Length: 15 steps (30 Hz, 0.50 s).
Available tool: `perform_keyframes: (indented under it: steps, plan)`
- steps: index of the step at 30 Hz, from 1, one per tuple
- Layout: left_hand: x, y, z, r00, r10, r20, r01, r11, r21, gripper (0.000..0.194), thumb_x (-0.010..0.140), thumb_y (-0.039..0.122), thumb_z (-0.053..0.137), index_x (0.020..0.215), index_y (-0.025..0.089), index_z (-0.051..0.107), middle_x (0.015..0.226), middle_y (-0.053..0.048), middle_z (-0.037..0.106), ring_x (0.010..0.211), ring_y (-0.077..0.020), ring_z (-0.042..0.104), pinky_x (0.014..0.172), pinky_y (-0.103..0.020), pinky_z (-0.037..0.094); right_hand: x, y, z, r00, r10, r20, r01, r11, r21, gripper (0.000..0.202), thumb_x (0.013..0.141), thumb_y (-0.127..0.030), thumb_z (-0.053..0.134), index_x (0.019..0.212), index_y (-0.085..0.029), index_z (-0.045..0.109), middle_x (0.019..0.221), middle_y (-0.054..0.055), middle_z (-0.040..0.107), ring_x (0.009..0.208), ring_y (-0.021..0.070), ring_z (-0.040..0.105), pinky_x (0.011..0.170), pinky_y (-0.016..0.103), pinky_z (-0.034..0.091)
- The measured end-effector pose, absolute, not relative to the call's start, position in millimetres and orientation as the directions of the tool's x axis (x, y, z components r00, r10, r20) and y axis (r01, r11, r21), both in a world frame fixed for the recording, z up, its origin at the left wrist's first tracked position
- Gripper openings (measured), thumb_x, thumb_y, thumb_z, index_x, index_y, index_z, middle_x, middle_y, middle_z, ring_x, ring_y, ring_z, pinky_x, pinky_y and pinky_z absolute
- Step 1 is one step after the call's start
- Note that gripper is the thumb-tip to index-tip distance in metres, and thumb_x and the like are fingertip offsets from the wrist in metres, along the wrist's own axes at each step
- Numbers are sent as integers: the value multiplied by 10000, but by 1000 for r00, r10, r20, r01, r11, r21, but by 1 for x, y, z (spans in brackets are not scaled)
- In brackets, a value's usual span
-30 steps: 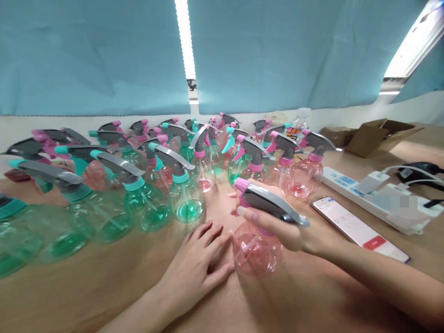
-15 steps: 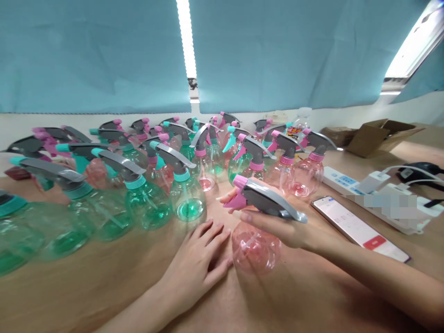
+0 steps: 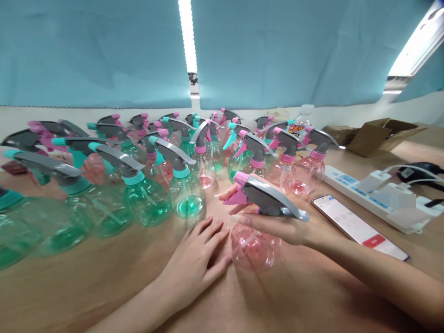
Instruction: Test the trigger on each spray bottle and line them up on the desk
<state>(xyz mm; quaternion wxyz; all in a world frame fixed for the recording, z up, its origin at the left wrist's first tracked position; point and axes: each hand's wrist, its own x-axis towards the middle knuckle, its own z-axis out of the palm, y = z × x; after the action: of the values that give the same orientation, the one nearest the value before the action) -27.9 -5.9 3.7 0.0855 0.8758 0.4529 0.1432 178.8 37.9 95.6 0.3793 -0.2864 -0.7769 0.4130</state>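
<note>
My right hand (image 3: 277, 225) is wrapped round the neck of a clear pink spray bottle (image 3: 255, 249), just under its grey head with pink nozzle and trigger. The bottle stands upright on the table, and the hand hides its collar. My left hand (image 3: 201, 254) lies palm down on the table to the left of this bottle, fingers stretched out and holding nothing. Closest beyond the left hand is a clear green spray bottle (image 3: 188, 196) with a turquoise collar and grey head.
Several more green and pink spray bottles (image 3: 147, 196) crowd the left and back of the wooden table (image 3: 114, 286). On the right lie a phone (image 3: 357, 226) and a white power strip (image 3: 367, 194) with plugs and cables. An open cardboard box (image 3: 378, 136) stands behind them.
The view has tilted slightly, so things sit a little higher in the picture. Both hands keep nearly the same place, the right still at the pink bottle's neck; its fingers look slightly more spread.
</note>
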Motion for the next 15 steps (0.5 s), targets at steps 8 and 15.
perform_keyframes:
  steps: [8, 15]
  plan:
    - [-29, -6, 4, 556, 818, 150, 774, -575, 266, 373, 967, 360, 537, 1294, 184, 571, 1401, -115, 543, 1315, -351, 424, 1050, -552, 400, 177, 43, 85, -594, 710, 378, 0, 470, -882, 296, 778, -170, 613, 1067, -234, 622, 1078, 43, 667, 829, 133, 674, 730, 265, 578]
    - [-33, -4, 3, 557, 819, 138, 773, -572, 275, 373, 978, 386, 513, 1290, 193, 582, 1416, -115, 531, 1342, -345, 405, 1065, -547, 387, 179, 45, 76, -562, 728, 393, 66, 514, -855, 349, 772, -207, 665, 1115, -238, 608, 1014, 39, 693, 792, 142, 672, 692, 255, 579]
